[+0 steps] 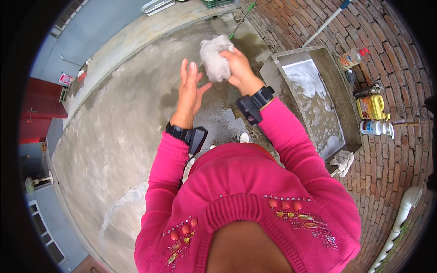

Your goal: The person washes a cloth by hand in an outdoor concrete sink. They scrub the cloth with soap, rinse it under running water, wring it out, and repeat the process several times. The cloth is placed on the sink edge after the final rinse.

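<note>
A bunched pale grey-white cloth [215,58] is gripped in my right hand [241,72], held out over the concrete floor. To its left, my left hand [191,92] is raised with the fingers spread and nothing in it. A small gap separates those fingers from the cloth. At my right stands a concrete wash trough [293,88] holding soapy water [315,105] with white foam on top. Black devices are strapped on both of my wrists.
Along the brick wall [392,68] behind the trough stand a bottle with a red cap [351,58], a yellow jug [372,106] and a white pump bottle [374,127]. A white plastic bag [342,162] hangs at the trough's near corner. A green-handled pole [241,21] leans beyond my hands.
</note>
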A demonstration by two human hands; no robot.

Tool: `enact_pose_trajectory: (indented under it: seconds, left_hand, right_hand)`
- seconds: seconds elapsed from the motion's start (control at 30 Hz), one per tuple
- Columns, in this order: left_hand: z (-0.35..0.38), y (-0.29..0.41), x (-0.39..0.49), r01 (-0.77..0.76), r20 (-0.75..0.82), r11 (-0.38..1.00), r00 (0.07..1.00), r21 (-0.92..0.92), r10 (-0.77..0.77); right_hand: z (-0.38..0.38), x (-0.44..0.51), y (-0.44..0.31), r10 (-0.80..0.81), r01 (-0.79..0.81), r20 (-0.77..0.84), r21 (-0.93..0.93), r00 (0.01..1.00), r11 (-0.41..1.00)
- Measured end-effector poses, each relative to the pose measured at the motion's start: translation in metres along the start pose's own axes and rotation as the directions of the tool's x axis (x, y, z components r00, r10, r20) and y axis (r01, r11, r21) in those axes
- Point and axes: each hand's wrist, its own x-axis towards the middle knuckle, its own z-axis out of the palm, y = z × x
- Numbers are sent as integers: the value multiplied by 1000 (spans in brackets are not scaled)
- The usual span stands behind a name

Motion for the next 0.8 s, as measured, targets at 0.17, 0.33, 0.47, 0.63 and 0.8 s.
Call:
enact_pose_trajectory:
  seconds: [0.17,0.33,0.47,0.63,0.8]
  left_hand:
    - [-5,1,38,240,291,897,948,-371,-133]
    - [-16,17,-6,336,401,754,910,-564,-106]
    - [14,22,-65,141,433,910,900,-390,46]
    - [74,-6,-77,-378,424,926,835,-24,351]
    - [75,2,-66,-423,296,906,868,25,397]
  right_hand:
    - [28,-11,6,-65,200,267,-518,961,832]
    - [2,33,-67,-641,382,212,-914,738,138]
    - [-1,60,-120,-820,223,227,-967,525,-125]
    - [42,66,-110,-871,271,240,-954,428,-130]
    - [65,47,-101,-873,445,258,-894,415,-52]
